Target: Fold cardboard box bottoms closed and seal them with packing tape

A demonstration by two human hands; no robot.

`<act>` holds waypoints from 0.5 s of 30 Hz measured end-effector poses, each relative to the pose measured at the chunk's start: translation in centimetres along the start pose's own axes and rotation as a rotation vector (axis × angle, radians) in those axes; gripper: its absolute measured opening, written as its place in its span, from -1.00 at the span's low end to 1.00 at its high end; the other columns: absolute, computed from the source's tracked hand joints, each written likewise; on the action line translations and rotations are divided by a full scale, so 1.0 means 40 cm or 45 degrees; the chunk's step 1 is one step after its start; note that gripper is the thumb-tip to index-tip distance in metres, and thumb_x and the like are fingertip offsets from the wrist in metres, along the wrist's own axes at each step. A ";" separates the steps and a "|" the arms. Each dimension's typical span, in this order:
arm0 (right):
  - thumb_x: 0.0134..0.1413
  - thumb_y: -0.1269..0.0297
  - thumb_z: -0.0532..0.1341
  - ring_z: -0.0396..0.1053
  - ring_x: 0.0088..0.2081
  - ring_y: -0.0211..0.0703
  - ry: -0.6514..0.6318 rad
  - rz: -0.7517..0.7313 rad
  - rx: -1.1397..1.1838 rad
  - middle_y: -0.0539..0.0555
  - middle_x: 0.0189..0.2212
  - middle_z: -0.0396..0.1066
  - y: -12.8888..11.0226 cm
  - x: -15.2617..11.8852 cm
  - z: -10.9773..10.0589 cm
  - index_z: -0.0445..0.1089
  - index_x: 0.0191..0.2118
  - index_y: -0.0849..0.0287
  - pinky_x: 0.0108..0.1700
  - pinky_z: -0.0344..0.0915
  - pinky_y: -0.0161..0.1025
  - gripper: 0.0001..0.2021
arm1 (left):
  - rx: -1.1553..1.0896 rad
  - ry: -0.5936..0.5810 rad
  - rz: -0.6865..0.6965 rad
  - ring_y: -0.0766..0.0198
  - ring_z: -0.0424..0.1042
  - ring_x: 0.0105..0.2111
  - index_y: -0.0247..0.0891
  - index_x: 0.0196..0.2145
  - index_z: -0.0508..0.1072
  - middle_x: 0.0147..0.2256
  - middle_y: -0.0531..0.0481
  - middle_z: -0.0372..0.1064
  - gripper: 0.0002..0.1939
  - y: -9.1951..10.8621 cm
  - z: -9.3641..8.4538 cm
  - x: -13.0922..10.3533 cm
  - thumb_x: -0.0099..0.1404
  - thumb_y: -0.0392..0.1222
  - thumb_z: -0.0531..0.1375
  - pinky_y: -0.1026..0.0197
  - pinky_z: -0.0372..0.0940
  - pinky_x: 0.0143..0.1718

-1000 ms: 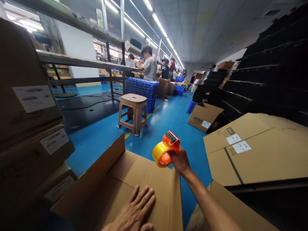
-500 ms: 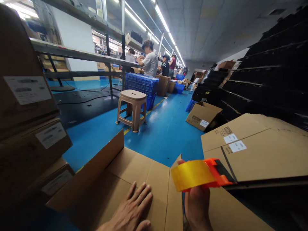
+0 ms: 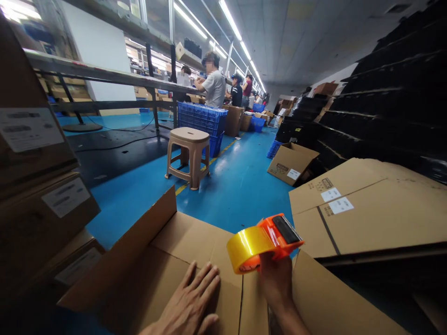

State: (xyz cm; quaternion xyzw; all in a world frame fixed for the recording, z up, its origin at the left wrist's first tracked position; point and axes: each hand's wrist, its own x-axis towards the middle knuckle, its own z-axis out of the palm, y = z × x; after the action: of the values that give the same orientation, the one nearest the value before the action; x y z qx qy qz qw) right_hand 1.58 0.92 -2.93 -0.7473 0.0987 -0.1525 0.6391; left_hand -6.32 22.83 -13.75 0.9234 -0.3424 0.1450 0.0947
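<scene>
My left hand lies flat, fingers spread, on the folded flaps of a brown cardboard box right in front of me. One side flap of the box stands up at the left. My right hand grips an orange tape dispenser loaded with a yellow tape roll, held just above the seam between the box flaps, near the box's far right edge.
Labelled cartons are stacked at my left. Flattened cardboard sheets lie on dark stacks at my right. On the blue floor stand a beige plastic stool, blue crates and an open carton. Several people work along a line behind.
My right hand pulled the tape dispenser back from the box's far edge toward me, then moved it left over the seam. My left hand stayed pressed on the flaps.
</scene>
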 end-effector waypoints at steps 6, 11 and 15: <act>-0.21 -0.09 0.30 0.28 -0.52 -0.16 0.029 0.082 0.016 -0.02 -0.63 0.35 -0.002 0.016 -0.002 0.34 -0.47 0.11 -0.52 0.22 -0.25 -0.65 | 0.008 0.032 0.025 0.07 0.10 0.43 -0.26 0.48 -0.12 0.43 -0.04 0.07 -0.16 0.003 0.009 0.008 0.47 0.23 0.06 -0.07 -0.11 0.50; -0.20 -0.11 0.31 0.35 -0.49 -0.14 -0.061 0.014 0.046 0.03 -0.56 0.47 -0.017 0.017 0.023 0.37 -0.46 0.13 -0.47 0.32 -0.24 -0.62 | 0.059 0.114 0.019 0.05 0.05 0.45 -0.35 0.48 -0.12 0.42 -0.10 0.09 -0.12 0.017 0.033 0.002 0.46 0.24 0.07 -0.08 -0.37 0.53; -0.04 -0.10 0.27 0.42 -0.46 -0.11 -0.173 -0.189 0.038 0.05 -0.53 0.51 -0.018 0.002 0.089 0.45 -0.38 0.17 -0.42 0.39 -0.22 -0.62 | 0.045 0.101 0.018 0.05 0.05 0.44 -0.30 0.48 -0.13 0.43 -0.07 0.08 -0.13 0.026 0.039 0.007 0.46 0.24 0.07 -0.10 -0.46 0.53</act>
State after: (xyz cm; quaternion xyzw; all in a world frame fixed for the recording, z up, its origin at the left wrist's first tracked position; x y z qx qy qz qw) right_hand 2.88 4.31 -2.70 -0.7516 -0.0029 -0.1499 0.6424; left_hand -6.48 21.45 -15.03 0.9161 -0.3422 0.1883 0.0908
